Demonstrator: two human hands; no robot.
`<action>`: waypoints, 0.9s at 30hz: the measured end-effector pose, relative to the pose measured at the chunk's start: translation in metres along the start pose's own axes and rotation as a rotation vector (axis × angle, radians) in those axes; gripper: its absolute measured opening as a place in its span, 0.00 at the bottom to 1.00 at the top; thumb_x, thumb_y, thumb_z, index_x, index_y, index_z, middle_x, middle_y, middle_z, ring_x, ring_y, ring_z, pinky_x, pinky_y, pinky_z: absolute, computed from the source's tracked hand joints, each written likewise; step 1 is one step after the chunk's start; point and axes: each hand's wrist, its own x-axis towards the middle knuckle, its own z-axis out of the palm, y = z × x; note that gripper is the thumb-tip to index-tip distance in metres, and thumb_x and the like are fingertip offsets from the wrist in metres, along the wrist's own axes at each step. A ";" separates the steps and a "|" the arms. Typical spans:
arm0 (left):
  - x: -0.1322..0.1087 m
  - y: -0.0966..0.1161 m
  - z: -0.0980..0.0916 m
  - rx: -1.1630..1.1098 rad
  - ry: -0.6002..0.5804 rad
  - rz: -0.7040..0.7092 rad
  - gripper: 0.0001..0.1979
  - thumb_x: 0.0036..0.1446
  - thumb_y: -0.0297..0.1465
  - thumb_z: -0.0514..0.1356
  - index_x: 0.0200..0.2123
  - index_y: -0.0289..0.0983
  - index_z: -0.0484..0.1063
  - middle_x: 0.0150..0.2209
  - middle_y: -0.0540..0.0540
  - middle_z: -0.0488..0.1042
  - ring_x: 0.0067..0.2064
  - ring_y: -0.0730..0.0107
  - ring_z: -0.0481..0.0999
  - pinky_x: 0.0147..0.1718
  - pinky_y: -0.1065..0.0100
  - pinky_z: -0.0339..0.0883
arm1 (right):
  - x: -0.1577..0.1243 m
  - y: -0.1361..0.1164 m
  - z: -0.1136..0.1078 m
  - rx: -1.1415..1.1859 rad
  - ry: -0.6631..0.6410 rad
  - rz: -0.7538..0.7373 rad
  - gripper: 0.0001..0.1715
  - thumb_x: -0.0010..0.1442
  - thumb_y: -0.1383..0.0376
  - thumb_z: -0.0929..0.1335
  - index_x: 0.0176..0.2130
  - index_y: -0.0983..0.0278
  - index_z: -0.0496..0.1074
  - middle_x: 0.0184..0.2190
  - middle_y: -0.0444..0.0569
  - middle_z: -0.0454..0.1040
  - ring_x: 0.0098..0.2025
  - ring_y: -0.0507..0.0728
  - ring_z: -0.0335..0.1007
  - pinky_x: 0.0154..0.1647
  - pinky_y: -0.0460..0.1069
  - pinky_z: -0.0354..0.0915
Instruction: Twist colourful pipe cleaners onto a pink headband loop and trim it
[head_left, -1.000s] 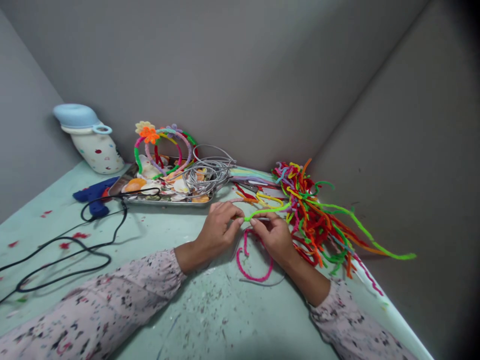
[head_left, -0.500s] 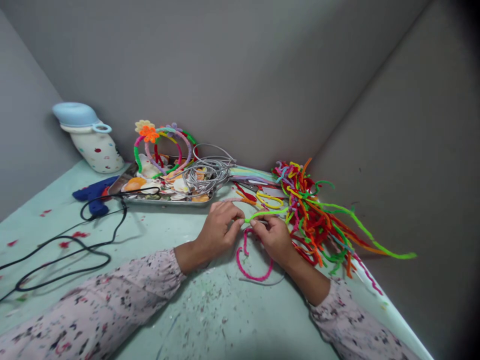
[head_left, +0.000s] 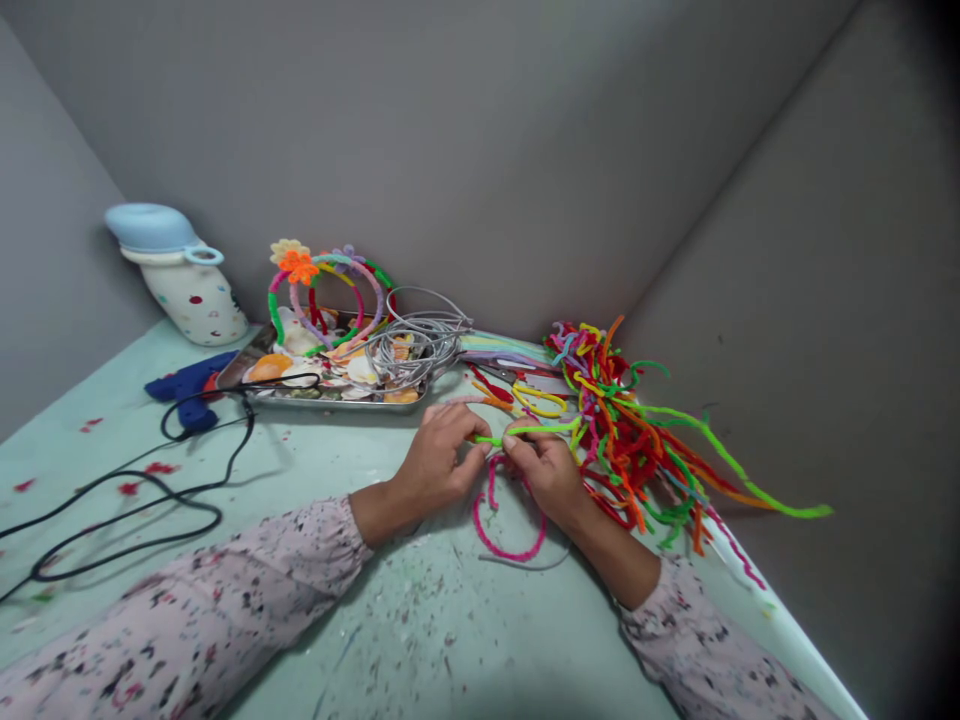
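Head view: left hand (head_left: 439, 462) and right hand (head_left: 546, 470), forearms resting on table (head_left: 420, 640), both pinching green pipe cleaner (head_left: 540, 430).

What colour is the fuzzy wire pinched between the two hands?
Bright lime green; the head view shows the fuzzy wire between left hand and right hand.

A lime-green pipe cleaner (head_left: 541, 429) — thin, fuzzy, gently bowed — runs nearly level; a pink pipe cleaner (head_left: 504, 553) lies curled just beneath.
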 end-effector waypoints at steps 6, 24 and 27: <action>0.000 -0.001 0.001 0.012 -0.006 0.010 0.02 0.58 0.28 0.55 0.34 0.37 0.67 0.34 0.47 0.72 0.41 0.64 0.69 0.45 0.60 0.58 | -0.001 0.006 0.000 -0.029 -0.023 0.045 0.19 0.61 0.55 0.65 0.24 0.64 0.67 0.19 0.42 0.64 0.22 0.51 0.59 0.24 0.46 0.57; -0.001 -0.002 0.004 0.016 -0.033 0.032 0.03 0.58 0.29 0.57 0.32 0.36 0.69 0.31 0.49 0.72 0.38 0.66 0.69 0.43 0.61 0.56 | 0.000 0.005 0.000 -0.053 -0.002 0.075 0.18 0.58 0.55 0.66 0.23 0.64 0.67 0.18 0.41 0.65 0.22 0.51 0.60 0.25 0.47 0.57; -0.001 -0.001 0.003 0.012 -0.042 0.053 0.05 0.60 0.29 0.56 0.31 0.37 0.68 0.31 0.49 0.71 0.38 0.66 0.69 0.43 0.61 0.56 | 0.001 0.005 -0.001 -0.055 -0.007 0.117 0.18 0.58 0.55 0.66 0.22 0.63 0.66 0.17 0.41 0.64 0.21 0.51 0.59 0.24 0.47 0.56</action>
